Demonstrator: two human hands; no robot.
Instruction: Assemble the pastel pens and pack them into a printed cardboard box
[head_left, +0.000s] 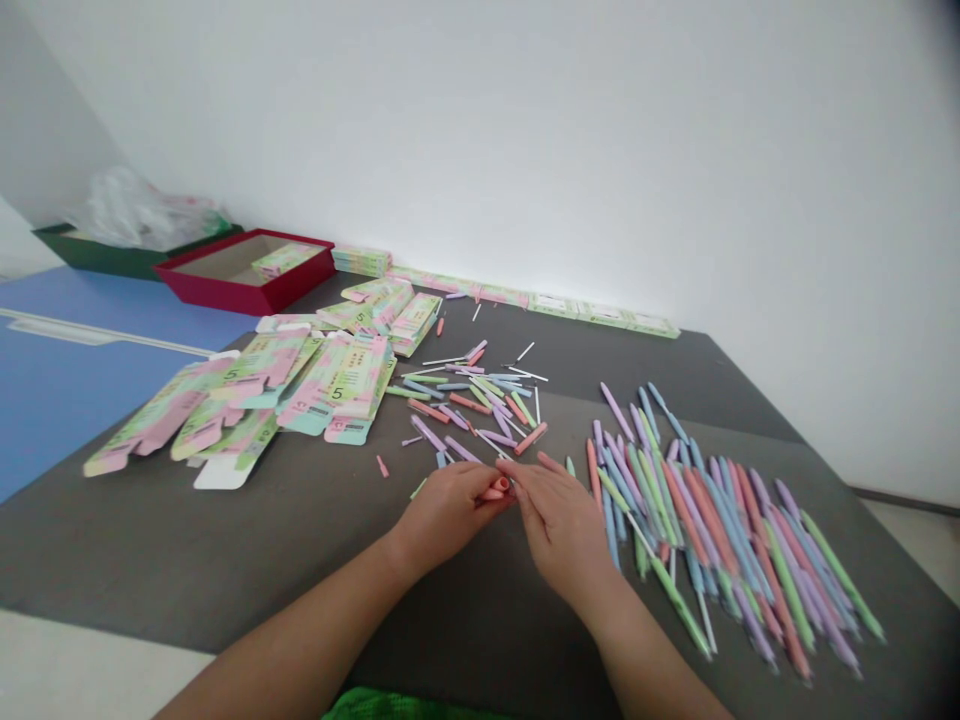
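My left hand (444, 512) is closed around a coral pen barrel (501, 485), whose open round end faces out by the thumb. Fingertips of my right hand (564, 525) meet it there, pressed together; what they pinch is hidden. Just beyond the fingers lie loose pen parts in coral, purple, blue and green, among them a coral barrel (531, 438) and thin white refills (537, 404). To the right of my right hand spreads a large pile of pastel pens (720, 530), some with white refills sticking out.
Flattened printed cartons (352, 385) overlap on the dark table (315, 540) at left. Behind them stand a red box (259, 290) and a green tray (120, 258) bearing a clear plastic bag (135, 210). Small packed boxes (555, 305) line the wall. A blue surface (90, 380) adjoins at left.
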